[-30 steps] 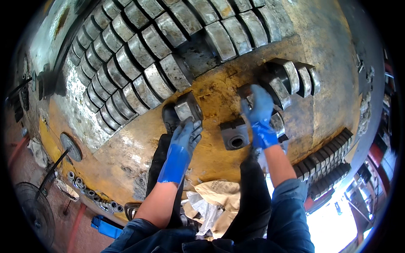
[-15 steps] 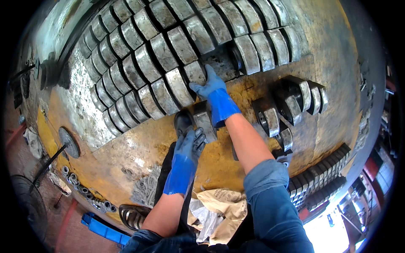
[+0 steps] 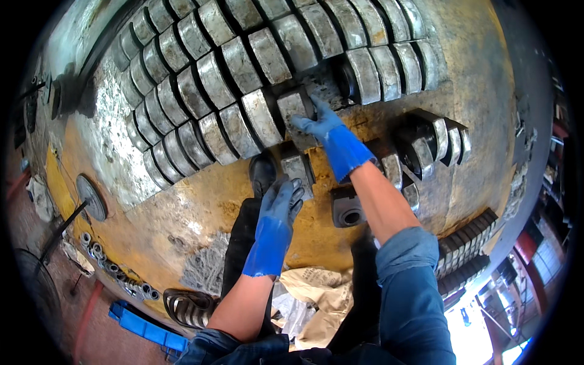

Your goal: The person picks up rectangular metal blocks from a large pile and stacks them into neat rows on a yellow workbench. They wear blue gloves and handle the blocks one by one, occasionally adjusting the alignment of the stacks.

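Observation:
My right hand, in a blue rubber glove, grips the near end of a thick grey metal block with thumb and fingers. That block stands slightly apart from the right end of the nearest row of curved-faced metal blocks. My left hand, gloved alike, is held lower down with its fingers curled in; whatever they hold, if anything, is hidden. Just beyond its fingers stands another block, partly covered by the hand. A dark shoe shows beside it.
Loose blocks stand on the worn yellow-brown surface at right, with a holed block nearer. Stacked dark pieces line the right edge. Metal rings, a disc on a rod and crumpled brown paper lie around.
My right hand has moved slightly right, and the block under it has come away from its row. The left hand has shifted a little right. The holed block has come into sight.

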The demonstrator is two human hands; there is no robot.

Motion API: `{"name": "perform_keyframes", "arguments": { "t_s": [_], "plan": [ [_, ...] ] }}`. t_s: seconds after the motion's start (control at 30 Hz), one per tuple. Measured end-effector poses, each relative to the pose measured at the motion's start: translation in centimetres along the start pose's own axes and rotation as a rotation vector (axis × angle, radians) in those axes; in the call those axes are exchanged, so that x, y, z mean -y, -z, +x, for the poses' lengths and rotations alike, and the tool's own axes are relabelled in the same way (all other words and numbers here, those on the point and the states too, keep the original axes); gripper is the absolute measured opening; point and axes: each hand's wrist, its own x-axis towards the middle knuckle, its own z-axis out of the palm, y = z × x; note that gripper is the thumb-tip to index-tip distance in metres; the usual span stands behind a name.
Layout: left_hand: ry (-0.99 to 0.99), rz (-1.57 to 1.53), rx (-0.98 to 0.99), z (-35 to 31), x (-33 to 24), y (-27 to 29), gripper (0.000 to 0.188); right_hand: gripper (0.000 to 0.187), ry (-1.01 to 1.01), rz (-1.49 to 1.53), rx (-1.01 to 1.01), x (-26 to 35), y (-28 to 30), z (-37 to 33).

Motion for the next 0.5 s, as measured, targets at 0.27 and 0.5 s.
{"name": "perform_keyframes", "arguments": {
  "t_s": [0.27, 0.5],
  "plan": [
    [-0.041, 0.032, -0.033, 0.4, 0.5, 0.6, 0.042, 0.085, -0.153, 0.021, 0.006, 1.6, 4.5, -9.4],
    [-0.033, -0.036, 0.023, 0.9, 0.7, 0.8, 0.036, 0.080, -0.162, 0.128, -0.037, -10.2, 14.8, -16.5]
  ]
}}
